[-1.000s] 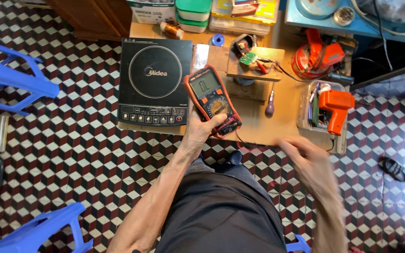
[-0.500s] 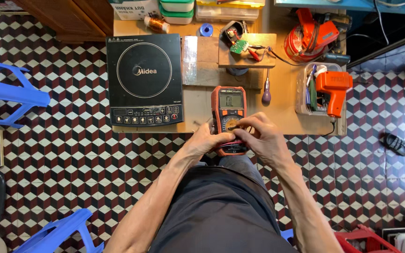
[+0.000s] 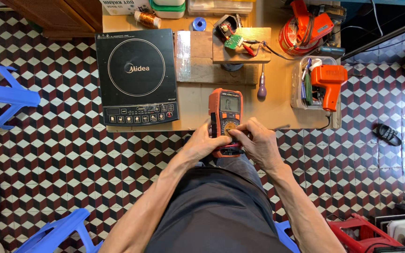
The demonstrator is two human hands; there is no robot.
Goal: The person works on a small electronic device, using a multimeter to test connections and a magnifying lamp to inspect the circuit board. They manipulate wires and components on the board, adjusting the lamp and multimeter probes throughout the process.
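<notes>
I see the multimeter [image 3: 226, 117] has an orange rubbery shell and a dull grey screen. The induction cooker [image 3: 136, 77] has a glossy black glass top. The low table [image 3: 198, 100] is bare matt wood. The stool [image 3: 5, 93] is smooth blue plastic.

Seen from above, a person sits at a low wooden table [image 3: 198, 100] over a floor of cube-patterned tiles. Both hands meet on an orange multimeter [image 3: 226, 117] at the table's near edge. The left hand [image 3: 203, 143] grips its left side; the right hand [image 3: 256, 143] pinches the dial with thumb and forefinger. At ten o'clock from the meter lies a black induction cooker [image 3: 136, 77]. At twelve o'clock, a wooden block carries a small green circuit board [image 3: 233, 42] with red clips. A screwdriver [image 3: 262, 84] lies at one o'clock. At two o'clock, an orange soldering gun [image 3: 329, 82] rests in a clear tray. A blue plastic chair [image 3: 5, 93] stands at nine o'clock.
</notes>
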